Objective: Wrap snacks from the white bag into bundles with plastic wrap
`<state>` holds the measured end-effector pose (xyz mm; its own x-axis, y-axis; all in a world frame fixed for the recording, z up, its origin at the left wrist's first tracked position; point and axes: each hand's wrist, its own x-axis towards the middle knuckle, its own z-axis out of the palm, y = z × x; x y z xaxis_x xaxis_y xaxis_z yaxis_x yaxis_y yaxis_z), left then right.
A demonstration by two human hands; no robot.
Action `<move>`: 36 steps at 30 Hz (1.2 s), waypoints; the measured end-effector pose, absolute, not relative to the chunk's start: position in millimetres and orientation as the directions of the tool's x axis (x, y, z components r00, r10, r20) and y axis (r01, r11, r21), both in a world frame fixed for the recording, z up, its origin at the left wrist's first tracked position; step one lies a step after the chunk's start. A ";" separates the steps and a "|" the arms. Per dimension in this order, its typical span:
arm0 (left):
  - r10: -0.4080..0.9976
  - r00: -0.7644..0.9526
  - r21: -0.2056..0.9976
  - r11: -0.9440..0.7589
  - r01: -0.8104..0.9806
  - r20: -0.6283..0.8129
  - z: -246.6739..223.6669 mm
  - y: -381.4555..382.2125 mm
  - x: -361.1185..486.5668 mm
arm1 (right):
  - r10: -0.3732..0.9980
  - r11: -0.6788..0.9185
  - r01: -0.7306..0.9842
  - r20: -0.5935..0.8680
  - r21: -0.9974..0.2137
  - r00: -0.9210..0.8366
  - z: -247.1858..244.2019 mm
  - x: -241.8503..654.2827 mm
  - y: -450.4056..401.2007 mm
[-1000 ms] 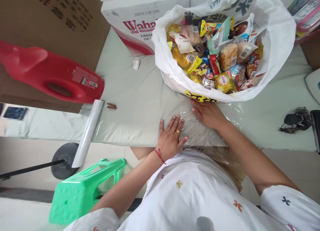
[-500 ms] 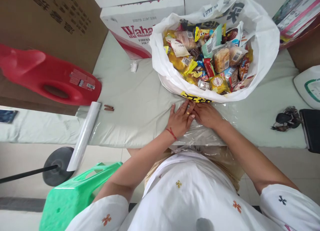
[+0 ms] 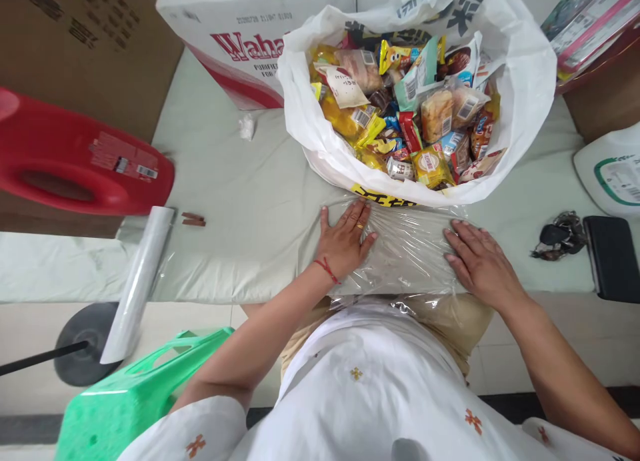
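One left hand [image 3: 344,242] and one right hand [image 3: 484,261], fingers parted, touch one transparent plastic film [image 3: 407,251] along the near tabletop edge [image 3: 250,289]. One white plastic bag [image 3: 530,101] holds many wrapped snacks [image 3: 433,168].

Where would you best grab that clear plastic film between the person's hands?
Probably by the loose near part of the clear film, pinched from the person's side. That part spills over the front edge of the table, likely leaving room beneath it; the rest lies fairly flat, offering little grip.
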<state>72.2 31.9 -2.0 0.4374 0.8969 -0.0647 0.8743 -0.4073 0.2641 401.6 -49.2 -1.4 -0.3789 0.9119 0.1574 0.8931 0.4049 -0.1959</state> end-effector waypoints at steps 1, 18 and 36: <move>0.895 0.440 0.264 -0.410 0.873 -0.065 -2.7 32.4 71.8 | 0.913 0.397 0.895 0.188 -0.202 -0.362 2.2 398.3 -54.4; 0.902 0.426 0.284 -0.393 0.875 -0.066 0.2 37.2 59.5 | 0.804 0.595 0.794 0.088 -0.124 -0.589 -7.4 416.8 -139.6; 0.921 0.388 0.217 -0.370 0.904 -0.047 1.0 7.5 45.6 | 0.953 0.301 0.945 -0.011 -0.126 -0.304 -4.0 397.7 12.2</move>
<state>45.6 7.5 1.0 0.3878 0.9205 -0.0471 0.9035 -0.3695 0.2171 397.7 12.2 -4.0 -0.3042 0.9526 -0.0106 0.9454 0.3005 -0.1258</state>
